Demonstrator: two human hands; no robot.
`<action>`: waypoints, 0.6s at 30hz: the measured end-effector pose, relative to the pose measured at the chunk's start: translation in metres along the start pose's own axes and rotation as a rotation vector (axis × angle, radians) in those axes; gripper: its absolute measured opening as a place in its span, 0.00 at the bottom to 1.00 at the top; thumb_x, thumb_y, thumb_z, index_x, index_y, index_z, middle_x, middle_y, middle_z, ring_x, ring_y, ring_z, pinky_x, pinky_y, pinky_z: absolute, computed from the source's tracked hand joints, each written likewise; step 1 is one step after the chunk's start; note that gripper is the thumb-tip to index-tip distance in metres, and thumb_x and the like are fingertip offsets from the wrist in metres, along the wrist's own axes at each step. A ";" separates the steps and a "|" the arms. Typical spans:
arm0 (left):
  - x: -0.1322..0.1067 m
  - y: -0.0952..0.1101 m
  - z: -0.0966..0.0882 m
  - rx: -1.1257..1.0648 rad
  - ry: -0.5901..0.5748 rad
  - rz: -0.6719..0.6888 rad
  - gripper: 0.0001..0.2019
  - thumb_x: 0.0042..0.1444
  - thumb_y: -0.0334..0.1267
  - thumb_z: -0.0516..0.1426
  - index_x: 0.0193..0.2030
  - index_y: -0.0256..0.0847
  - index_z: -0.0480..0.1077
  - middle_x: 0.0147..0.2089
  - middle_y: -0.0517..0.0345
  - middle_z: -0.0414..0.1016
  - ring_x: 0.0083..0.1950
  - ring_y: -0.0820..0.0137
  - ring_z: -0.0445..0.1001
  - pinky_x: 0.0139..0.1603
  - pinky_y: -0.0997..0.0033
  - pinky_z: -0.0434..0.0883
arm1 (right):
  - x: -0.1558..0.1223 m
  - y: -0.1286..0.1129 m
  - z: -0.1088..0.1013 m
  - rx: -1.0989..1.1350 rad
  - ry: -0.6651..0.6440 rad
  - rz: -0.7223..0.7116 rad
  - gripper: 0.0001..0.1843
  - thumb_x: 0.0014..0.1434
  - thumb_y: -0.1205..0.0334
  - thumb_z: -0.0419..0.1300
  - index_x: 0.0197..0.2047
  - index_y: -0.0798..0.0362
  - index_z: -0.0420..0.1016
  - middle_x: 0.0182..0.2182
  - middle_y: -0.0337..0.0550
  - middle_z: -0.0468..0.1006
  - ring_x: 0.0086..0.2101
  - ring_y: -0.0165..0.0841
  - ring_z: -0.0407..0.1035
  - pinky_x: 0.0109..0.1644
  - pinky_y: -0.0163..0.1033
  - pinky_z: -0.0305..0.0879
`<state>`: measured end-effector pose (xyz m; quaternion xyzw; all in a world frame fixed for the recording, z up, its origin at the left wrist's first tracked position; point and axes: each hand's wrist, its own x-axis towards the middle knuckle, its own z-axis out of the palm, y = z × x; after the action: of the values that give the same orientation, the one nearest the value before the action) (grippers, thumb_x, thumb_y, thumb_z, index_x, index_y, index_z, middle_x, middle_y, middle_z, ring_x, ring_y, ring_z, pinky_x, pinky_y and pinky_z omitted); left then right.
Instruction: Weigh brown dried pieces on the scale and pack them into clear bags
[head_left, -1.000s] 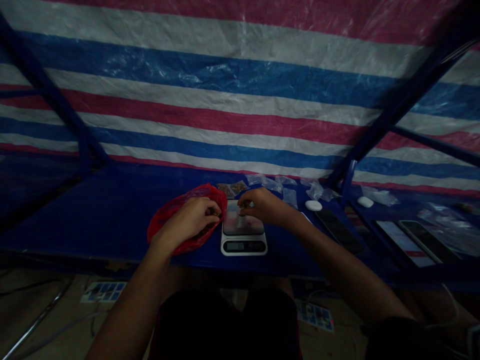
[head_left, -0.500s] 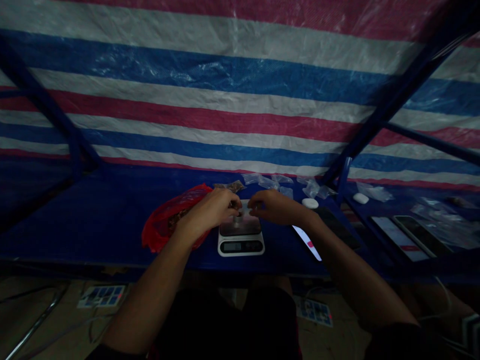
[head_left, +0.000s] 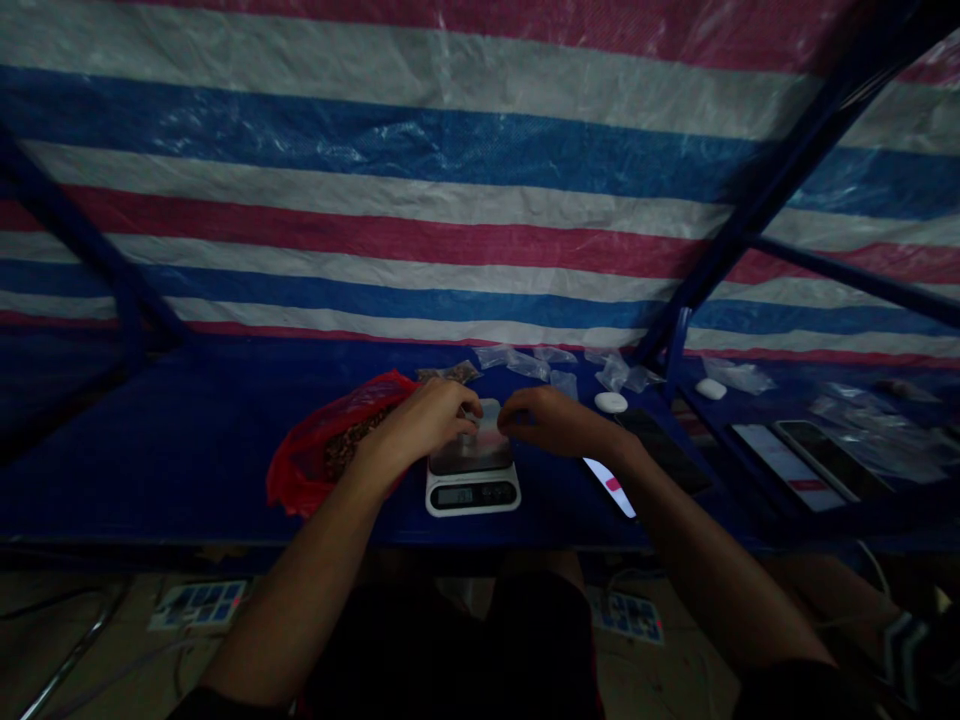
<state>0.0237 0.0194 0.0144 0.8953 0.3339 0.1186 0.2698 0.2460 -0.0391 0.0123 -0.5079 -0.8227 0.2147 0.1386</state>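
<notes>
A small white digital scale (head_left: 472,480) stands on the blue table (head_left: 187,450) in front of me. Over its far edge my left hand (head_left: 431,415) and my right hand (head_left: 544,420) meet, both with fingers pinched on a small clear plastic bag (head_left: 484,418) held above the pan. To the left of the scale lies an open red plastic bag (head_left: 319,460) with brown grainy pieces (head_left: 352,445) inside, right beside my left wrist.
Several small clear bags (head_left: 536,365) lie behind the scale. A lit phone (head_left: 609,485) lies right of it, with a white oval object (head_left: 611,402) and dark phones (head_left: 795,455) further right. A striped tarpaulin (head_left: 450,200) hangs behind; blue frame bars (head_left: 757,190) cross at right.
My left hand left the red bag and moved right to the scale, joining my right hand on the small clear bag. The view has shifted slightly.
</notes>
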 end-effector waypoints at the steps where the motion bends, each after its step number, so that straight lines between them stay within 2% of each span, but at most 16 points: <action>1: 0.000 0.001 0.000 -0.010 0.011 -0.004 0.08 0.56 0.32 0.62 0.41 0.41 0.82 0.40 0.53 0.85 0.43 0.63 0.81 0.44 0.67 0.72 | 0.003 -0.002 0.000 0.015 0.039 -0.007 0.10 0.61 0.69 0.61 0.42 0.54 0.85 0.39 0.44 0.85 0.38 0.33 0.76 0.43 0.36 0.65; 5: -0.006 -0.004 0.000 -0.061 0.089 -0.061 0.03 0.56 0.32 0.63 0.37 0.40 0.80 0.38 0.55 0.84 0.41 0.64 0.81 0.42 0.68 0.72 | 0.019 -0.013 0.008 0.027 0.103 -0.034 0.10 0.63 0.68 0.61 0.42 0.53 0.85 0.38 0.44 0.85 0.36 0.32 0.76 0.41 0.35 0.64; 9: -0.013 -0.013 -0.001 -0.123 0.181 -0.036 0.07 0.56 0.31 0.63 0.42 0.41 0.77 0.44 0.56 0.83 0.45 0.65 0.81 0.47 0.68 0.74 | 0.030 -0.019 0.016 0.036 0.087 -0.052 0.10 0.64 0.65 0.63 0.45 0.53 0.85 0.41 0.47 0.86 0.38 0.33 0.77 0.42 0.36 0.65; 14: -0.013 -0.009 0.001 -0.201 0.181 -0.010 0.13 0.55 0.29 0.65 0.48 0.42 0.75 0.48 0.55 0.82 0.48 0.66 0.81 0.49 0.66 0.76 | 0.034 0.000 0.017 0.058 0.153 -0.009 0.13 0.64 0.69 0.61 0.48 0.54 0.85 0.43 0.48 0.86 0.40 0.35 0.78 0.46 0.37 0.68; 18: -0.006 -0.003 0.008 -0.171 0.165 0.003 0.18 0.55 0.26 0.65 0.52 0.42 0.73 0.51 0.53 0.81 0.52 0.63 0.81 0.51 0.62 0.77 | 0.039 0.014 0.027 0.043 0.055 -0.040 0.13 0.60 0.71 0.63 0.47 0.56 0.85 0.42 0.50 0.86 0.39 0.36 0.78 0.43 0.36 0.67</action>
<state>0.0211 0.0142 0.0056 0.8567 0.3423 0.2205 0.3165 0.2275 -0.0048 -0.0175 -0.4942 -0.8236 0.2154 0.1763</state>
